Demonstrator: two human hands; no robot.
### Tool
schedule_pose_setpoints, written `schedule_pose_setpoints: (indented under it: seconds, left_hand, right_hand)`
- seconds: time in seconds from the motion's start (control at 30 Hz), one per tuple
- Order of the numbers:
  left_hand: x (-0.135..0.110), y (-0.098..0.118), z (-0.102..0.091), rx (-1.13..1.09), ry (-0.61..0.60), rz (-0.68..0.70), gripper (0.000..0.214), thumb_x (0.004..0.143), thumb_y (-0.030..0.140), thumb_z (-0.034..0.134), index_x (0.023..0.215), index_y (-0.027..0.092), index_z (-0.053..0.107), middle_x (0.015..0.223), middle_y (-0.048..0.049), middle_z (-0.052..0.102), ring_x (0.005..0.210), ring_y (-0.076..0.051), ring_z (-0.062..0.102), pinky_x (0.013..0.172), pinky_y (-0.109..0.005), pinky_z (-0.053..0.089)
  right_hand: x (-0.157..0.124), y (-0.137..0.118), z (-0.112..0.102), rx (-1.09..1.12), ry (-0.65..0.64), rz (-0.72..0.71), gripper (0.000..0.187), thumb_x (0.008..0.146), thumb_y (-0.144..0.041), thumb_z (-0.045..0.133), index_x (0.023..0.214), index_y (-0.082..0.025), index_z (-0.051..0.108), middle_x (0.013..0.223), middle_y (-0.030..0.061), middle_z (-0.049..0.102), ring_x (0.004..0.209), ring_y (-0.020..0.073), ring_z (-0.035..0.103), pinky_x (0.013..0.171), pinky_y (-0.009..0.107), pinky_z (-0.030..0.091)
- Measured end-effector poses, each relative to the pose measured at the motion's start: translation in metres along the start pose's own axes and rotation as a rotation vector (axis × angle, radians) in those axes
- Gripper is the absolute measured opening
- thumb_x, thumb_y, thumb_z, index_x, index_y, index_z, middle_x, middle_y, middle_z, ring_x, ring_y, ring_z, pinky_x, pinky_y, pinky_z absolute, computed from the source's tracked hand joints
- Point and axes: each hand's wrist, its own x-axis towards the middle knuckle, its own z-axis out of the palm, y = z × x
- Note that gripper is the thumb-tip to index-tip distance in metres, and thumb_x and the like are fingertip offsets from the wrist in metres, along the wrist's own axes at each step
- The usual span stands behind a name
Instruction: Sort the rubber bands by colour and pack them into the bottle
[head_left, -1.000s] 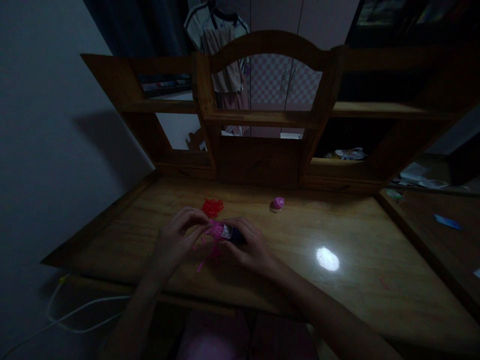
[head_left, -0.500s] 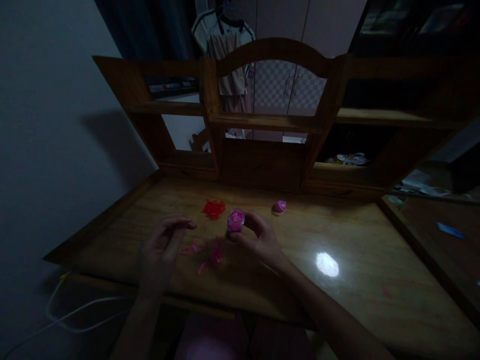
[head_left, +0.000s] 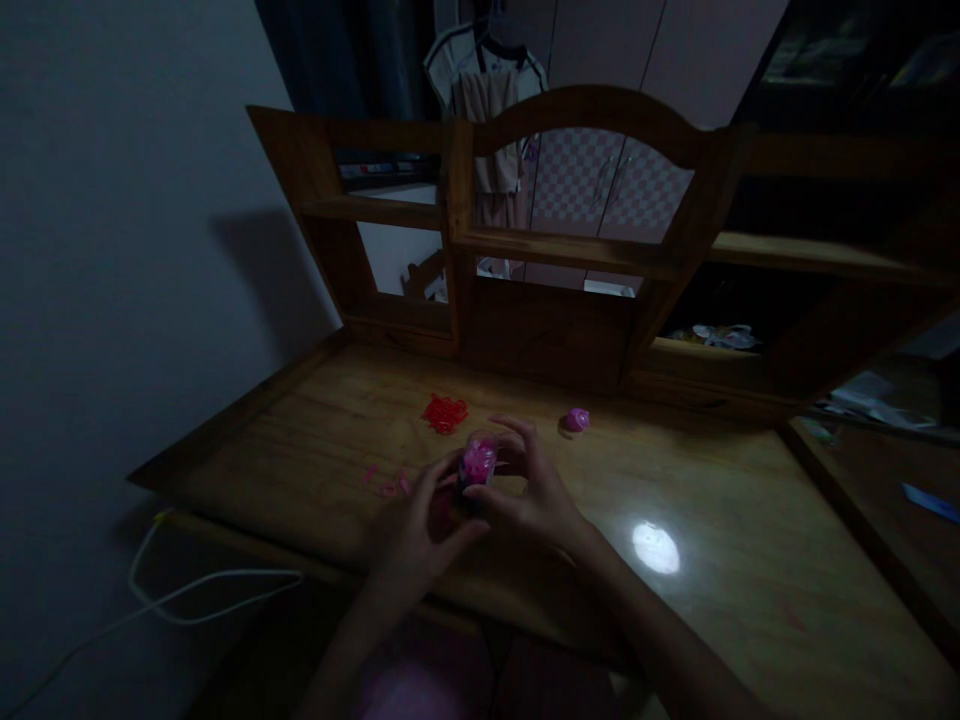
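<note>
My right hand (head_left: 536,500) holds a small clear jar (head_left: 478,462) with bright pink contents, tilted, thumb on its near side and fingers curved around the far side. My left hand (head_left: 420,540) is close against the jar's left side, thumb and fingers spread apart; whether its fingertips touch the jar is hard to make out. Small pink strips (head_left: 386,487) lie on the wooden desk (head_left: 300,440) left of the jar, partly hidden by my left hand. Beyond them sits a loose pile of thin red bands (head_left: 445,413).
A round pink-purple piece (head_left: 577,420), perhaps a lid, rests to the right. A wooden shelf unit (head_left: 540,335) stands along the desk's back. A white cable (head_left: 217,575) hangs at the left front edge. A blue packet (head_left: 930,502) lies far right.
My left hand has moved right, up to the jar, now covering most of the pink strips. The jar has tilted in my right hand. The whole view has shifted slightly.
</note>
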Motion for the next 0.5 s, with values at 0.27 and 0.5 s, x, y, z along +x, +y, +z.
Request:
schedule_pose_setpoints:
  seconds: [0.27, 0.5]
  left_hand:
    - [-0.005, -0.004, 0.019, 0.204, 0.065, 0.02, 0.054, 0.087, 0.031, 0.057, 0.138, 0.024, 0.04, 0.13, -0.0131, 0.06, 0.115, -0.027, 0.062, 0.088, -0.037, 0.054]
    - [-0.014, -0.013, 0.006, 0.294, 0.105, 0.127, 0.046, 0.089, 0.035, 0.055, 0.134, 0.025, 0.046, 0.129, -0.0121, 0.06, 0.116, -0.026, 0.06, 0.096, -0.038, 0.049]
  right_hand:
    - [-0.002, -0.023, 0.003, -0.34, -0.073, -0.221, 0.038, 0.081, -0.025, 0.07, 0.116, -0.024, 0.054, 0.121, 0.0095, 0.057, 0.115, 0.0236, 0.055, 0.096, 0.04, 0.05]
    - [0.0, -0.047, 0.008, -0.452, -0.186, -0.198, 0.016, 0.085, -0.029, 0.065, 0.1, -0.023, 0.064, 0.146, 0.0092, 0.042, 0.133, 0.0306, 0.042, 0.105, 0.05, 0.042]
